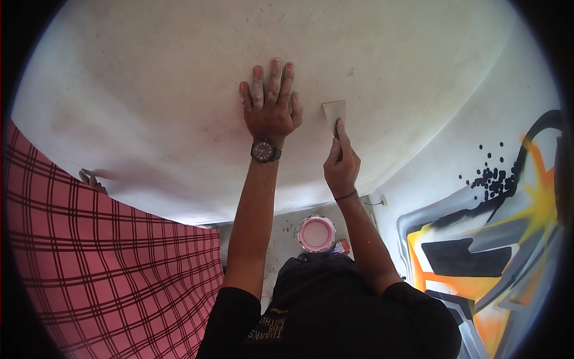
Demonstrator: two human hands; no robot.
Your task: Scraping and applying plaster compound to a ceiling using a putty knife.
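Note:
Fingers stretched, my left hand (pixel 271 107) lies flat against the pale wall (pixel 173 90); white dust or paste coats its fingertips, and a dark watch (pixel 263 151) sits on the wrist. To its right, my right hand (pixel 342 166) is closed round a putty knife (pixel 335 112) with a flat, light-coloured blade. One finger extends along the tool toward the blade, which points up at the wall. Whether the blade's edge touches the surface I cannot tell. Faint smudges and small dark marks show on the wall around both hands.
Below on the floor stands a round bucket (pixel 316 233) with pinkish contents, beside a small red-and-white package (pixel 341 247). A red plaid cloth (pixel 113 257) hangs at the left; another person's hand (pixel 97 185) shows past its top edge. The right wall (pixel 478 239) bears colourful graffiti.

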